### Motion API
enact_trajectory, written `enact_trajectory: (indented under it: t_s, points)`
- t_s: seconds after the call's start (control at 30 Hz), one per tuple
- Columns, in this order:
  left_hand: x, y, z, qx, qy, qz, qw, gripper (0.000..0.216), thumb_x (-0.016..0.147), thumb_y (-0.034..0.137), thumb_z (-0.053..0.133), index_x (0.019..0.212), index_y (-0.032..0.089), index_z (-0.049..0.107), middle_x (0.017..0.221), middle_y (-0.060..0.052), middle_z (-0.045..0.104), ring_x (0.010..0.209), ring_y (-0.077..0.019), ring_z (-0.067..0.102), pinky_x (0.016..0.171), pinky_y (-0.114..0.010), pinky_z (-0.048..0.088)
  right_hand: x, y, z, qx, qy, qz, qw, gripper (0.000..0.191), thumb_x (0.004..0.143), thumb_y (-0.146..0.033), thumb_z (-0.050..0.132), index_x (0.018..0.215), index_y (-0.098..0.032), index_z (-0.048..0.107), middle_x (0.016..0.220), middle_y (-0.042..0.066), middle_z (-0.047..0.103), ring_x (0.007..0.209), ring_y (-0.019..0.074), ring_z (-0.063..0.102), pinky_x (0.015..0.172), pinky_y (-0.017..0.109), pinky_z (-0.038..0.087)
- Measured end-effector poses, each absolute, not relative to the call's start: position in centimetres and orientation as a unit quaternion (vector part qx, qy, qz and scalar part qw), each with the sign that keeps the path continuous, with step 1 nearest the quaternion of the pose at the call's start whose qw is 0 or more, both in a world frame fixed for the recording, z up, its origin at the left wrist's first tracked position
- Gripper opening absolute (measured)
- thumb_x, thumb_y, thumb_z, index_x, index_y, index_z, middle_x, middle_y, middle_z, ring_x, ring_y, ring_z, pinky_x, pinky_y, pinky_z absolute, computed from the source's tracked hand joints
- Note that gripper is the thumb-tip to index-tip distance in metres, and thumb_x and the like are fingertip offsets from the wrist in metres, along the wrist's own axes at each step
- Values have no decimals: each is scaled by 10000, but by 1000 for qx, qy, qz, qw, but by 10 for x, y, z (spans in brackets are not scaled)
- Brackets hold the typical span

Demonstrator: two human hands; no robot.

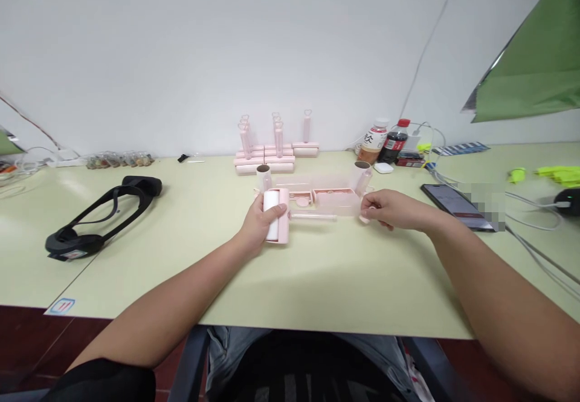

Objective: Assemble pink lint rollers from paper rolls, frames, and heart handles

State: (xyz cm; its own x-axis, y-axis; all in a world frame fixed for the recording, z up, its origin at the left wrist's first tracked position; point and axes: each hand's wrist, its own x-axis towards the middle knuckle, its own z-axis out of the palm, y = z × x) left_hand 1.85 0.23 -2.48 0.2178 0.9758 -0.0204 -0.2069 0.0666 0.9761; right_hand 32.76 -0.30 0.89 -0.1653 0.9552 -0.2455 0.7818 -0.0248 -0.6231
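My left hand [258,223] is wrapped round the head of a pink lint roller [277,223] with a white roll in it, held just above the pale green table [317,281]. The roller's clear handle [317,216] runs to the right, where my right hand [392,208] pinches its pink end. Just behind lie a pink tray of parts [334,196] and two upright rolls [263,177] [361,175].
A stack of finished pink lint rollers [274,151] stands at the back centre. A black headset [102,214] lies at the left. Two bottles [385,141], a phone [455,205], cables and yellow-green items [562,175] fill the right side.
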Motion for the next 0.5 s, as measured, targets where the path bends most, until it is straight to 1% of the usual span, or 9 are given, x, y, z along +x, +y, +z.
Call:
enact_trajectory:
  t_s: [0.1,0.17,0.27,0.37,0.5]
  points:
    - [19,3,-24,478,388,487,620,521,670,371,768,1092,196,519,806,-9,640,637,-141,580,596,-268,473,310,-12,10,-510,-688,424,295,296,787,-463,667,755,-183,577,567,-22,551,498,123,553,523,260,460]
    - [19,3,-23,470,385,487,627,524,670,367,770,1096,198,516,796,-7,641,631,-145,587,603,-275,479,295,-18,8,-462,-668,462,356,346,768,-501,699,749,-177,578,557,-15,573,490,131,574,523,274,488]
    - [18,4,-23,457,386,489,635,543,666,360,774,1115,202,513,788,-6,643,629,-152,599,611,-287,487,276,-25,4,-435,-643,477,412,362,742,-498,743,728,-170,590,554,5,614,501,146,610,531,290,526]
    - [17,5,-25,458,382,490,635,537,673,364,770,1120,203,521,784,-8,643,629,-153,602,612,-288,486,266,-27,-1,-430,-611,472,468,363,717,-481,778,713,-171,588,556,1,621,515,137,613,533,286,551]
    - [16,6,-26,462,379,490,634,514,672,375,770,1092,201,529,776,-7,641,626,-150,598,607,-281,478,265,-25,-7,-418,-576,500,492,354,697,-450,806,713,-171,588,566,-10,623,524,123,609,566,303,584]
